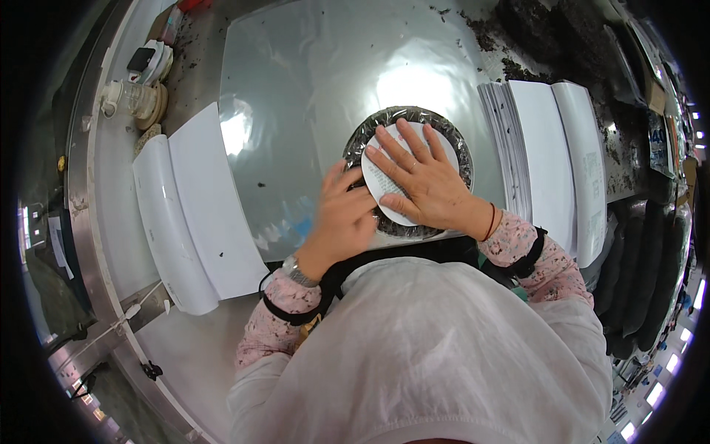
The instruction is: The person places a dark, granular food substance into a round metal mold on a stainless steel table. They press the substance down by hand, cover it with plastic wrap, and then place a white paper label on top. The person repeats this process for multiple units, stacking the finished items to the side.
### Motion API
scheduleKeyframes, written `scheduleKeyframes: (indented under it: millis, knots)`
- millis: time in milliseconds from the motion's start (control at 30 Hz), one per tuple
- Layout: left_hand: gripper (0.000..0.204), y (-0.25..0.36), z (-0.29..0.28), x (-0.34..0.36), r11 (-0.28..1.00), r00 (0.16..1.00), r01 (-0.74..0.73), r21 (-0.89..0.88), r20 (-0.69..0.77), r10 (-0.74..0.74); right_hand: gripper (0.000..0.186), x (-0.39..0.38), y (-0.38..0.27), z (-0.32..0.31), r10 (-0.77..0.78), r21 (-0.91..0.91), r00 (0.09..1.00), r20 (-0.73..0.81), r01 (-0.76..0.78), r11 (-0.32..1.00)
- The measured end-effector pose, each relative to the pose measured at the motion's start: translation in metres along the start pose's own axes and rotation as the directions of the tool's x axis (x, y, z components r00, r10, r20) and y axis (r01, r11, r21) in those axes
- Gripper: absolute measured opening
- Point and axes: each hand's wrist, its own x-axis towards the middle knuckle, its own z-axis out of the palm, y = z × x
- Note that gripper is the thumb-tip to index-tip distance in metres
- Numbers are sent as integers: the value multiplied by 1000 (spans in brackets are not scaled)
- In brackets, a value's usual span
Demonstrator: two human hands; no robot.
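A dark round cake in clear plastic film lies on the clear sheet near me. On top of it is a white round paper label with small print. My right hand presses flat on the label, fingers spread. At the cake's left edge is my left hand, slightly blurred, its fingers apart and their tips by the label's rim. Nothing shows in its grasp, and whether it touches the film is hard to tell. The cake's underside is hidden.
White paper sheets with a curled edge lie left; a thick stack of white sheets stands right. Dark crumbs are scattered at the far right. A clear jar-like container stands at the left edge; dark wrapped bundles are at the right.
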Motion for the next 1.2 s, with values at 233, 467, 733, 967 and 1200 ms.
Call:
scheduleKeyframes:
  millis: [233, 467, 733, 967, 1200]
  knots:
    - [38, -6, 7, 56, 527, 639, 514, -677, -108, -761, 79, 1, -1, 8, -39, -120, 999, -21, 36, 992]
    - [42, -37, 38, 51, 217, 610, 402, -889, 84, -788, 83, -23, -36, -1, -184, 332, 973, 142, 129, 935]
    - [41, -27, 31, 52, 574, 687, 539, -616, -72, -723, 72, -7, -7, 13, -10, -56, 993, -119, 3, 998]
    - [26, 34, 9, 64, 838, 773, 505, -207, -325, -545, 74, -20, -12, 6, -6, -78, 995, -95, -1, 997]
    - [27, 94, 15, 82, 979, 886, -20, 201, -450, 110, 69, -20, -2, -7, -92, -297, 995, -49, 73, 952]
